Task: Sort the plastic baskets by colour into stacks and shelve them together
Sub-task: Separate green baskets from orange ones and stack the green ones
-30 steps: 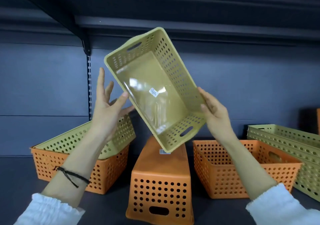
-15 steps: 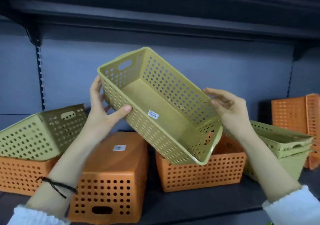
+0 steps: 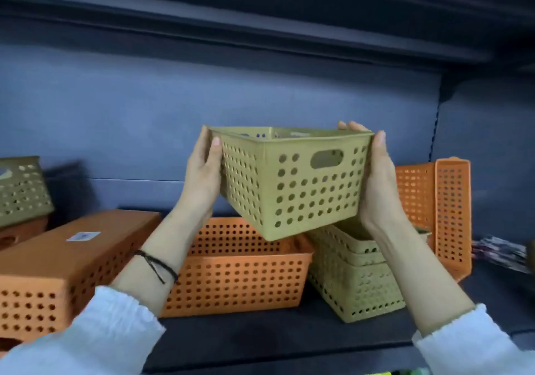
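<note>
Green basket (image 3: 292,183) up, clamped in left hand (image 3: 202,178) and right hand (image 3: 376,183); green stack (image 3: 356,282) just below; orange baskets (image 3: 237,270) unsorted, most left.

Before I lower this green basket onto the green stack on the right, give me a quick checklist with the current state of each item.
1. Hold: left hand and right hand clasp the held green basket by its two sides: ok.
2. Orientation: opening up, roughly level, ready to nest: ok.
3. Colour match: green stack below is the same green: ok.
4. Alignment: basket hangs left of the stack, partly over the orange basket: not ok, shift right.
5. Top of stack free: hidden behind the right wrist: cannot tell.
6. Clearance on the right: upright orange baskets stand close behind the stack: cannot tell.
</note>
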